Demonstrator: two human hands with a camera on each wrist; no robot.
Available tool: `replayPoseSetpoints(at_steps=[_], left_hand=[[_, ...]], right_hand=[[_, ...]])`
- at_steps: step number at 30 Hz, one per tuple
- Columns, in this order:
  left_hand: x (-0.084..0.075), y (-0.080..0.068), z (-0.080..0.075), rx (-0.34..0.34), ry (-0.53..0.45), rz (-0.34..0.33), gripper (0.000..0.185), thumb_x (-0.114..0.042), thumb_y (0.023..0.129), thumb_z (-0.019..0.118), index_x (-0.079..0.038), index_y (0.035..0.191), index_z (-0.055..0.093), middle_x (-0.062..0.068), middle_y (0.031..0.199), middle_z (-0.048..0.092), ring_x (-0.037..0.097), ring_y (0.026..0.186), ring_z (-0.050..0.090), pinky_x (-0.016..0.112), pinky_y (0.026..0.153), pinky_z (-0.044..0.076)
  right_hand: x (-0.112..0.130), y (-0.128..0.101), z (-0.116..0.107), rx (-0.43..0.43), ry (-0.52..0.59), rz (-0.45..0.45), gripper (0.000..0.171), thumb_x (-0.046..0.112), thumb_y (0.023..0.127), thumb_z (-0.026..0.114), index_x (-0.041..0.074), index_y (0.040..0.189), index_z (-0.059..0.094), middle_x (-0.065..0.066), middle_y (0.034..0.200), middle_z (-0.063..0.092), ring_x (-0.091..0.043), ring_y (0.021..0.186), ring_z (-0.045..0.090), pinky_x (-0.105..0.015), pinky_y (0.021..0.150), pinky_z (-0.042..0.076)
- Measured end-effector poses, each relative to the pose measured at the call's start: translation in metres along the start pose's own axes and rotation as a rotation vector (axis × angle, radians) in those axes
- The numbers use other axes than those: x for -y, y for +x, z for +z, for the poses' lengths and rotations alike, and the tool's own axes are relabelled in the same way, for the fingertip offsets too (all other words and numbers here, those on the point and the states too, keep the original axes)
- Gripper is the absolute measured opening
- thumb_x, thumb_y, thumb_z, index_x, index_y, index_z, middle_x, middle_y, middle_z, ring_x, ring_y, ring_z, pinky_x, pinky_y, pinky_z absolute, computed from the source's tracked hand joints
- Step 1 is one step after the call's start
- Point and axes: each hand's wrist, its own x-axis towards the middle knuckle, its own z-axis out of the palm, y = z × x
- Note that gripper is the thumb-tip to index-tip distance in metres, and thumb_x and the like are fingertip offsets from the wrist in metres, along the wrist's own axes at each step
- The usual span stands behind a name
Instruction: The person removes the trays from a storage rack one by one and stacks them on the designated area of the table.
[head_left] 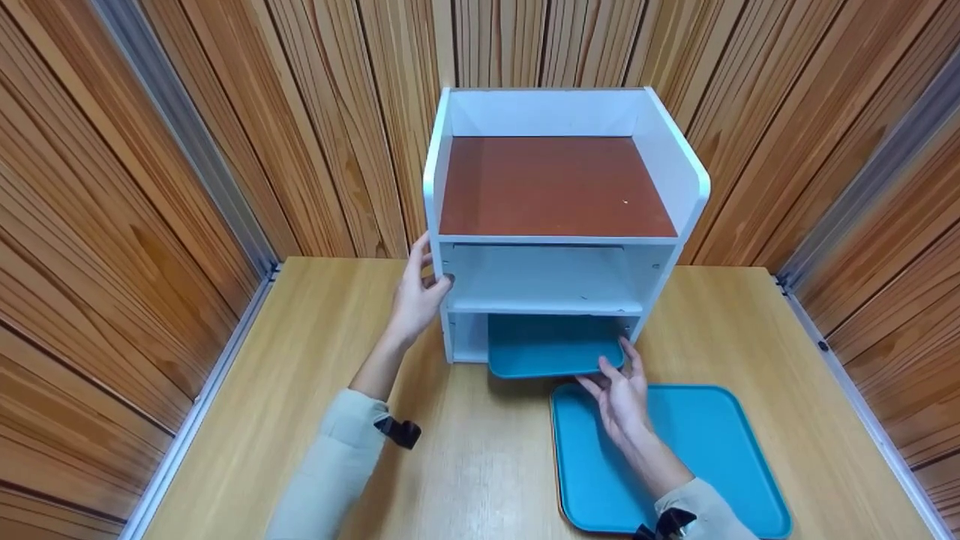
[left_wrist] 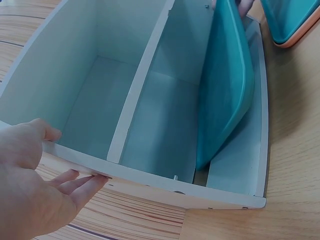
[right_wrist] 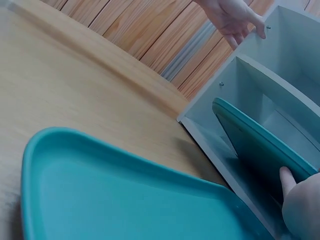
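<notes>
A small white shelf unit (head_left: 540,279) with a brown top board (head_left: 559,187) stands against the back wall. My left hand (head_left: 418,300) grips the front edge of its left side panel, thumb on the inner side and fingers outside. A teal tray (head_left: 551,349) is partly inside the bottom compartment, its front end sticking out. At that tray's right front corner, my right hand (head_left: 624,394) holds it between thumb and fingers. In the left wrist view the held tray (left_wrist: 225,85) slants above the compartment floor. The tray's far end is hidden under the middle shelf.
Another teal tray (head_left: 705,450) lies on the wooden table (head_left: 465,465) at the front right, under my right forearm. An orange rim (left_wrist: 290,42) shows beneath it. Wood-patterned walls (head_left: 315,135) enclose the table, with metal strips (head_left: 202,405) along its sides.
</notes>
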Motion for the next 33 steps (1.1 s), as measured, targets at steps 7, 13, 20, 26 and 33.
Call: replayPoseSetpoints(at_steps=[7, 13, 20, 26, 33], left_hand=[[0.001, 0.001, 0.000, 0.005, -0.006, 0.025, 0.076, -0.004, 0.111, 0.058, -0.024, 0.178, 0.028, 0.027, 0.172, 0.042, 0.051, 0.151, 0.060, 0.066, 0.124, 0.055], [0.000, 0.000, -0.001, 0.003, -0.008, 0.027, 0.077, -0.003, 0.111, 0.059, -0.024, 0.178, 0.028, 0.027, 0.173, 0.042, 0.051, 0.151, 0.060, 0.065, 0.124, 0.055], [-0.001, -0.001, 0.000, 0.006, -0.006, 0.035, 0.076, -0.002, 0.110, 0.058, -0.021, 0.178, 0.027, 0.030, 0.172, 0.042, 0.055, 0.150, 0.060, 0.068, 0.123, 0.054], [-0.001, -0.001, 0.000, 0.003, -0.011, 0.037, 0.076, -0.003, 0.111, 0.058, -0.021, 0.178, 0.028, 0.029, 0.173, 0.041, 0.053, 0.153, 0.058, 0.067, 0.124, 0.054], [0.000, -0.001, 0.000, 0.006, -0.010, 0.029, 0.076, -0.004, 0.111, 0.058, -0.022, 0.178, 0.028, 0.028, 0.174, 0.041, 0.053, 0.152, 0.059, 0.066, 0.124, 0.054]], right_hand=[[0.002, -0.005, -0.007, -0.027, 0.009, -0.003, 0.065, 0.024, 0.123, 0.033, 0.028, 0.181, 0.004, -0.012, 0.187, 0.008, -0.014, 0.133, 0.063, -0.051, 0.129, 0.042], [0.004, -0.011, -0.014, -0.031, -0.026, -0.008, 0.062, 0.031, 0.124, 0.031, 0.028, 0.181, 0.006, -0.011, 0.187, 0.020, -0.014, 0.140, 0.061, -0.043, 0.125, 0.051], [0.008, -0.018, -0.025, -0.055, -0.045, -0.022, 0.060, 0.033, 0.123, 0.033, 0.021, 0.179, 0.014, 0.004, 0.151, 0.054, -0.006, 0.117, 0.072, -0.027, 0.102, 0.067], [0.013, -0.022, -0.036, -0.037, -0.043, -0.016, 0.064, 0.036, 0.123, 0.032, 0.017, 0.180, 0.012, 0.015, 0.133, 0.067, -0.003, 0.115, 0.074, -0.028, 0.099, 0.068], [0.017, -0.027, -0.047, -0.040, -0.073, 0.006, 0.051, 0.037, 0.123, 0.031, 0.024, 0.172, 0.027, 0.015, 0.133, 0.067, -0.002, 0.111, 0.078, -0.020, 0.090, 0.068]])
